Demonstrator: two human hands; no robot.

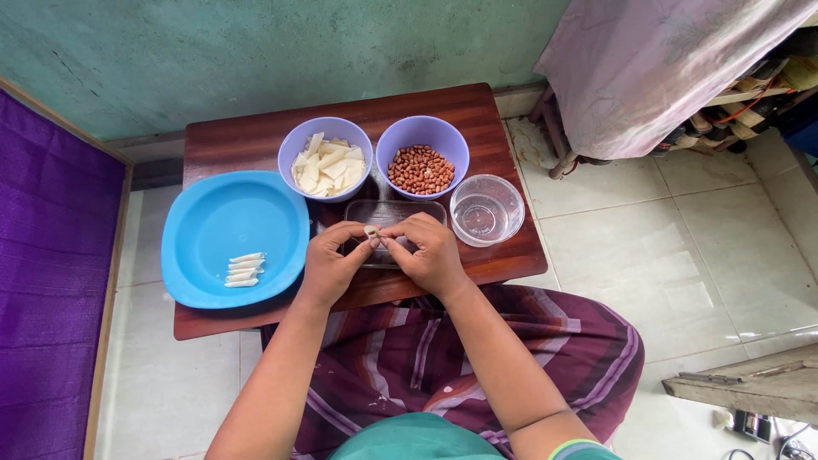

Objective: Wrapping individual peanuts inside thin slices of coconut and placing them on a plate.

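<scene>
1. Nearest the camera, a striped purple cloth [443, 358] is seen over the person's lap, with both forearms reaching forward from it to a low dark wooden table [256, 140].
2. A small pale dough piece [371, 231] is pinched between the fingertips of both hands, above the near edge of the table.
3. The left hand [334, 262] is curled, its thumb and forefinger closed on the left side of the piece.
4. The right hand [429, 254] is curled likewise, its fingertips closed on the right side of the piece, so that the two hands meet.
5. A clear rectangular tray [400, 209] is partly covered by the hands.
6. To the left, a blue plate [213, 221] overhangs the table edge; a few rolled white pieces [244, 269] are laid together on its near part.
7. To the right of the tray, a clear round bowl [486, 209] is placed.
8. Farther back, two purple bowls are set side by side: the left bowl [290, 153] is filled with flat white strips [328, 167], the right bowl [423, 132] with peanuts [421, 169].
9. Beyond the table, a green wall [281, 51] is seen.
</scene>
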